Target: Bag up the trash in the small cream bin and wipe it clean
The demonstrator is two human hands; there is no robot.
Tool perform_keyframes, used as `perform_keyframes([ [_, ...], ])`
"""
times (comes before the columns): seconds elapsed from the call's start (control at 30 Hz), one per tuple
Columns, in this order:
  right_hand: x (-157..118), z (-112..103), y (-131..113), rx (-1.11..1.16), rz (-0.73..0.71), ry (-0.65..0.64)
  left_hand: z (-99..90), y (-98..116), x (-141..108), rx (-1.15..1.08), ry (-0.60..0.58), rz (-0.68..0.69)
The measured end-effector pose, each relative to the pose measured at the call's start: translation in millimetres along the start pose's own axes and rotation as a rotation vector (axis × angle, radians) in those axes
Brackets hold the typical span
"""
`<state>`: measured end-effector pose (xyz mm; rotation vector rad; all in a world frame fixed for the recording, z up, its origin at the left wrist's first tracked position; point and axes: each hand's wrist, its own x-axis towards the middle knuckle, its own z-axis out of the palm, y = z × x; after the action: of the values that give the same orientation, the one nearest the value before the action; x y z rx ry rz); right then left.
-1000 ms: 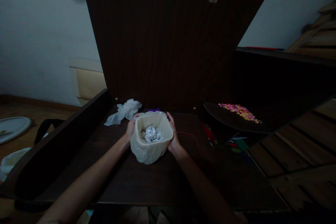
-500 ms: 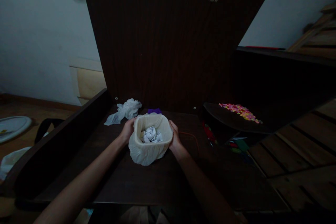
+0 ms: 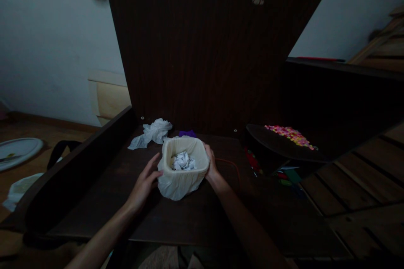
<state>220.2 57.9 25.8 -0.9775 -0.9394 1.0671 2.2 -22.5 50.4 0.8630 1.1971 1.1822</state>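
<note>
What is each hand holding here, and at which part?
The right hand grips the small lined bin at its right rim. The left hand is open beside the bin's left side, thumb near the liner, holding nothing.

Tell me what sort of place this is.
Probably a dim room in a home: a dark wooden desk against a white wall, a small lined bin with crumpled paper, and plank flooring at the right.

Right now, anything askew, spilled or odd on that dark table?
Mostly tidy. A crumpled white bag lies loose by the back panel behind the lined bin, which holds crumpled paper. Colourful small pieces are scattered on the dark tray to the right. Too dim to tell more.
</note>
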Motion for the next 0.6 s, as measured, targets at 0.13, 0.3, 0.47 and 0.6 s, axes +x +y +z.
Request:
perform_keyframes([
  [0.13, 4.6, 1.5, 6.0, 0.03, 0.022, 0.032, 0.0, 2.3, 6.5, 0.01, 0.125, 0.151],
  [0.3, 7.8, 3.9, 4.1, 0.097, 0.026, 0.025, 0.7, 3.3, 19.9, -0.104, 0.217, 0.196],
  [0.47, 5.2, 3.1, 0.5, 0.139, 0.022, -0.029, 12.8, 2.9, 29.7, -0.252, 0.167, 0.146],
  [0.6, 5.3, 7.1, 1.9, 0.142, 0.022, -0.067, 23.1, -3.5, 44.2, -0.267, 0.052, 0.252],
])
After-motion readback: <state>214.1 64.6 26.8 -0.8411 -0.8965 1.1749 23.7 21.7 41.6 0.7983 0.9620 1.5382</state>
